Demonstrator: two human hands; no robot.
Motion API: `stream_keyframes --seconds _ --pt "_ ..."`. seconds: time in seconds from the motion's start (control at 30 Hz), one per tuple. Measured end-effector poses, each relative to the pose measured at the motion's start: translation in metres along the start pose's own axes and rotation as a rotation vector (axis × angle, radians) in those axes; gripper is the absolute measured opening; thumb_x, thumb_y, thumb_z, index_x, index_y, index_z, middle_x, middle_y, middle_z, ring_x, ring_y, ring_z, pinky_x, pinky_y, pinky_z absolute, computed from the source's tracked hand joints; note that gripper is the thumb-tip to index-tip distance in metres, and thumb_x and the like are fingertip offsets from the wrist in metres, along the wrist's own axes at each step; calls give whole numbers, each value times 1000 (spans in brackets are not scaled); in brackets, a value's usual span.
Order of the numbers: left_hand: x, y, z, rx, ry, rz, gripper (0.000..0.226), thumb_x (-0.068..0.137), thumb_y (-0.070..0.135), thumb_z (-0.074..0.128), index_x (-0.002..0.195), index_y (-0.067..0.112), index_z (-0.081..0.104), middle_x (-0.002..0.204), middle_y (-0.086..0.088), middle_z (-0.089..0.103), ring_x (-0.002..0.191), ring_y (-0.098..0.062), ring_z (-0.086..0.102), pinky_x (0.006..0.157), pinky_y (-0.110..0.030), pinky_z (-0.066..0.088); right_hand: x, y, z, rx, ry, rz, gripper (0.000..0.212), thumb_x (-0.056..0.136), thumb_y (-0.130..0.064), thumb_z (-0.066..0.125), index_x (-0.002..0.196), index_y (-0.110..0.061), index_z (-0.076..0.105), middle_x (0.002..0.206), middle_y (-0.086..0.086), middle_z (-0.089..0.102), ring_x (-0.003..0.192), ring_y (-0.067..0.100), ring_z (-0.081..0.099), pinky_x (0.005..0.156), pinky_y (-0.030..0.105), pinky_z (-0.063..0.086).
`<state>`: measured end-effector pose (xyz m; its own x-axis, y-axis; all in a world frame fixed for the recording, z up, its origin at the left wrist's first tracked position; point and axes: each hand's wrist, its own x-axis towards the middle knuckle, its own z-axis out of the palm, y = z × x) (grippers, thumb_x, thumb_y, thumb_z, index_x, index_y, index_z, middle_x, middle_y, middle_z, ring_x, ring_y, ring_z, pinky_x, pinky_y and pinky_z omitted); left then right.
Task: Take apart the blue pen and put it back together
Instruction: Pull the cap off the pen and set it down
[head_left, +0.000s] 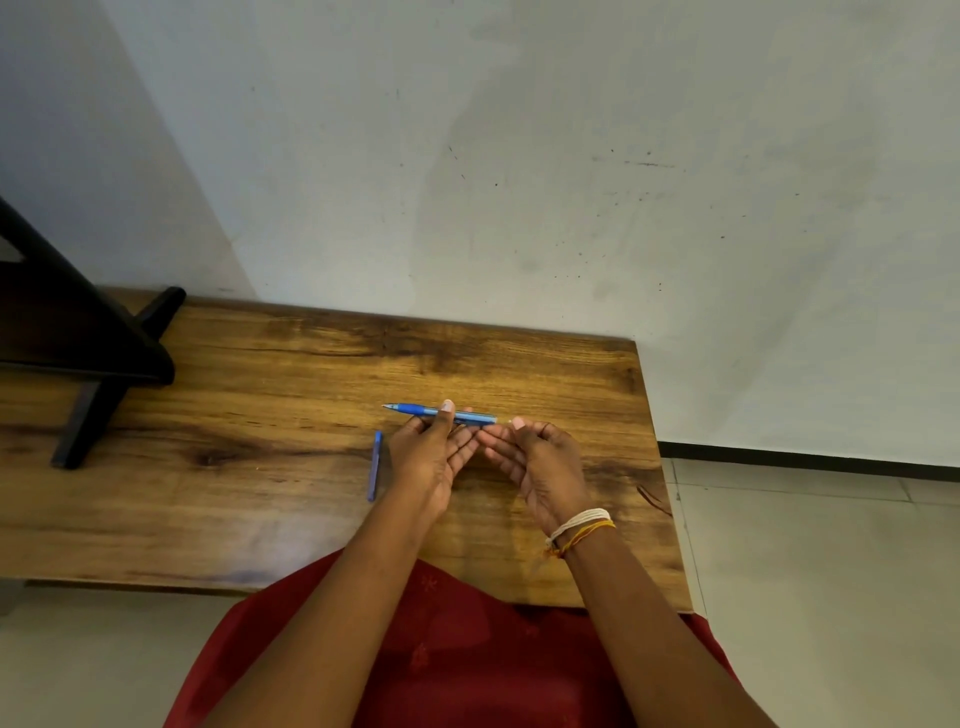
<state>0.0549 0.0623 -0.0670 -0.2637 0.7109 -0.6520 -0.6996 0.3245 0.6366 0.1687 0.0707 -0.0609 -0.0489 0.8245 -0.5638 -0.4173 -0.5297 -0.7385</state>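
The blue pen (415, 409) lies level above the wooden table (260, 395), its tip pointing left. My left hand (434, 457) pinches its barrel between thumb and fingers. My right hand (537, 462) is just right of the pen's rear end, thumb and forefinger pressed together at a tiny pale piece; I cannot tell what it is. The pen's blue cap (374, 465) rests on the table left of my left hand, lying lengthwise toward me.
A black stand (88, 358) with splayed legs occupies the table's far left. The wall runs along the table's back edge. The table's right edge drops to a tiled floor (831, 571). A red garment (441, 649) covers my lap at the near edge.
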Motion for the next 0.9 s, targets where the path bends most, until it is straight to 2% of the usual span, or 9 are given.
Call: stream_keyframes --seconds 0.13,0.2,0.27,0.37,0.5,0.57,0.63,0.77,0.9 --pt "-1 0 0 12 -13 -17 15 92 15 57 100 2 57 108 -24 66 85 -27 69 72 -36 56 8 -12 -15 -214 153 -63 9 93 -8 59 84 -10 62 78 9 70 58 14 69 51 24 57" --pt "-2 1 0 25 -23 -20 11 92 15 57 95 5 57 110 -25 65 88 -29 69 78 -38 54 14 -20 -28 -385 276 -135 7 88 -9 66 82 -11 67 76 7 69 61 13 67 52 22 56" --pt "-3 1 1 38 -34 -22 10 93 14 56 94 5 57 113 -26 65 90 -30 68 81 -39 53 19 -26 -41 -509 346 -179 4 86 -10 69 88 -8 71 77 7 70 64 14 66 55 22 57" --pt "-5 -1 3 44 -41 -38 9 93 13 56 94 4 56 116 -27 62 96 -32 66 85 -41 52 24 -28 -54 -628 386 -188 7 86 -8 69 92 -5 72 75 6 69 63 14 66 59 25 59" --pt "-6 -2 7 52 -39 -50 11 93 13 56 98 3 56 119 -28 61 99 -33 65 85 -39 51 26 -25 -58 -749 389 -220 8 84 -10 71 92 -9 74 82 6 72 64 12 65 49 17 55" --pt "-6 -3 8 56 -35 -52 16 93 13 56 104 2 55 120 -28 61 99 -33 65 84 -39 51 26 -23 -60 -818 386 -259 10 83 -14 73 92 -11 76 91 7 74 75 16 66 68 30 60" --pt "-6 -5 9 59 -31 -54 19 93 13 56 107 2 54 120 -28 61 100 -32 65 84 -38 51 25 -22 -60 -854 380 -275 12 82 -15 73 93 -11 77 95 8 75 82 17 65 82 38 57" --pt "-5 -6 9 63 -32 -59 12 92 14 57 99 3 55 118 -28 61 97 -32 65 84 -38 51 26 -19 -62 -886 385 -298 14 82 -13 73 95 -11 77 99 6 76 85 11 62 82 24 48" --pt "-3 -7 8 75 -23 -62 12 92 14 57 99 5 54 118 -28 62 97 -31 66 83 -37 52 27 -18 -62 -854 391 -267 14 81 -12 75 95 -11 78 100 6 76 89 14 64 85 26 49"
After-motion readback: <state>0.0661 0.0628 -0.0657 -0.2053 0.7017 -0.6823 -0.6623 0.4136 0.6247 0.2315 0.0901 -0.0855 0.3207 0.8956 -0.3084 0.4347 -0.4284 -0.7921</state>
